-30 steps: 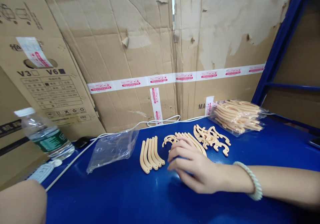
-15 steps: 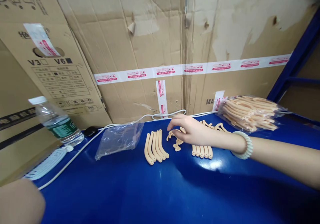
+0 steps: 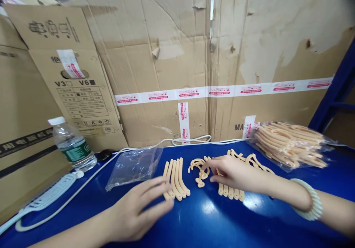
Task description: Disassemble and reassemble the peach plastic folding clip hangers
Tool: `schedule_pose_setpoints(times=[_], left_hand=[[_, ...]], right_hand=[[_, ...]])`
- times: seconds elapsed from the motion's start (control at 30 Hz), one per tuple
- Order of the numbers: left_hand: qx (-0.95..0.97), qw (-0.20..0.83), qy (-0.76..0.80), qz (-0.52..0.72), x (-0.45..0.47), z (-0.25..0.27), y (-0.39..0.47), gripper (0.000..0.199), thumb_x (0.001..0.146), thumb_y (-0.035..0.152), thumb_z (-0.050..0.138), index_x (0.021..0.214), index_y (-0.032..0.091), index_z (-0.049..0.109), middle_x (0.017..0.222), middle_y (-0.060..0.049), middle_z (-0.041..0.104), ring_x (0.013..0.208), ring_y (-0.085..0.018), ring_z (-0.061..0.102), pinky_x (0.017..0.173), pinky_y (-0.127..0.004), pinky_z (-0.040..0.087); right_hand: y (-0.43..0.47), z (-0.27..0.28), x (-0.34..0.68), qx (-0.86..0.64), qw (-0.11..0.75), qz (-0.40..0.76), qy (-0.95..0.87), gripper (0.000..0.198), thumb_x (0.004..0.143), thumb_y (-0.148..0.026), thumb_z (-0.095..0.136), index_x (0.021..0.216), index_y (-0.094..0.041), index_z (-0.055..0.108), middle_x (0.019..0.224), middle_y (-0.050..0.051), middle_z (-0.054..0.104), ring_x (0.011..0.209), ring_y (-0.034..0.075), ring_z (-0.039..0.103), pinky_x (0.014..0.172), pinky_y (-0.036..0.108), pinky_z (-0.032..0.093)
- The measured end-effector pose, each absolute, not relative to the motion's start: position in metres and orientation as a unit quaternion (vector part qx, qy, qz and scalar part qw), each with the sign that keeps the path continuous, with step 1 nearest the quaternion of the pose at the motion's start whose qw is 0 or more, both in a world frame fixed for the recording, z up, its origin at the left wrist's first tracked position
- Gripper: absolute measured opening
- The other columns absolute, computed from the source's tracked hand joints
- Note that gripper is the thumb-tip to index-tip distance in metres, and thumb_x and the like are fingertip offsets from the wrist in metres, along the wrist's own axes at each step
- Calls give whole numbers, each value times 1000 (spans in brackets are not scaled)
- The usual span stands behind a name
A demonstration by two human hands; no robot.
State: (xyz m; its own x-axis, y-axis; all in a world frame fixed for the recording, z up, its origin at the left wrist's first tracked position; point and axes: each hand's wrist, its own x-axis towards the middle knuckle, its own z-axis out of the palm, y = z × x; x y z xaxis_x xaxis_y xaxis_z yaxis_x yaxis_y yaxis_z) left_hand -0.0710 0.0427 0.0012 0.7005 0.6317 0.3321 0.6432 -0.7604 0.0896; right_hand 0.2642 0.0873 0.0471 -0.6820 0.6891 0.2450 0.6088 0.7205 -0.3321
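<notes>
Right hand (image 3: 231, 172): fingers bent down at the small curled beige pieces (image 3: 200, 184), just right of the left row of curved beige strips (image 3: 181, 177). Fingertips partly hidden; can't tell if the grip has a piece. Left hand (image 3: 141, 207): released, fingers spread over the near left end of the left row; touching or just above, can't tell.

Risk: left fingers dropping could knock the left row askew, since strips lie loose side by side. Curled pieces overlap, so pulling one could drag others. Right palm and forearm hang over the second row of beige strips (image 3: 230, 193), right of the left row; a low wrist might shove it.

Farther right of the left row: loose hooked beige pieces (image 3: 260, 163), partly behind the right forearm, then a clear plastic packet of beige parts (image 3: 288, 144). Left of it: flat clear plastic bag (image 3: 133, 168), water bottle with green label (image 3: 76, 150), pale blue slatted plastic item (image 3: 51, 190). Behind it: thin white cable (image 3: 227, 142), tall brown cardboard sheets (image 3: 166, 70) blocking the back of the glossy blue table (image 3: 208, 227).
</notes>
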Motion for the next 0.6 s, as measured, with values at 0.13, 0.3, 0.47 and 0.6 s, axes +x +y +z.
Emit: schedule_pose_setpoints(times=[0.13,0.3,0.47,0.6], left_hand=[[-932,28,-329,-153,-58,11,61,63,88,26,54,147,27,33,152,-7,40,143,-32,30,114,-54,36],[-932,14,-352,-88,-19,7,52,72,91,41,55,153,35,20,162,-2,15,148,-39,12,116,-66,18],[-925,4,-373,-77,-4,0,48,61,96,52,45,152,37,25,160,-2,20,146,-38,17,114,-66,22],[-924,9,-371,-90,-12,-5,51,62,96,56,44,152,36,26,160,-2,22,146,-37,19,115,-65,21]], right_hand=[[85,40,256,-358,178,102,-911,31,89,-20,63,120,-18,63,93,6,73,73,18,68,65,28,50],[76,41,243,-352,172,11,-920,40,89,-33,63,126,-16,60,109,14,67,96,27,67,79,39,55],[56,38,252,-421,186,-56,-886,62,89,-41,60,141,-9,47,127,22,59,113,35,59,91,53,53],[34,17,272,-419,186,-82,-885,73,94,-44,53,153,-9,28,150,23,39,138,39,37,104,58,45]])
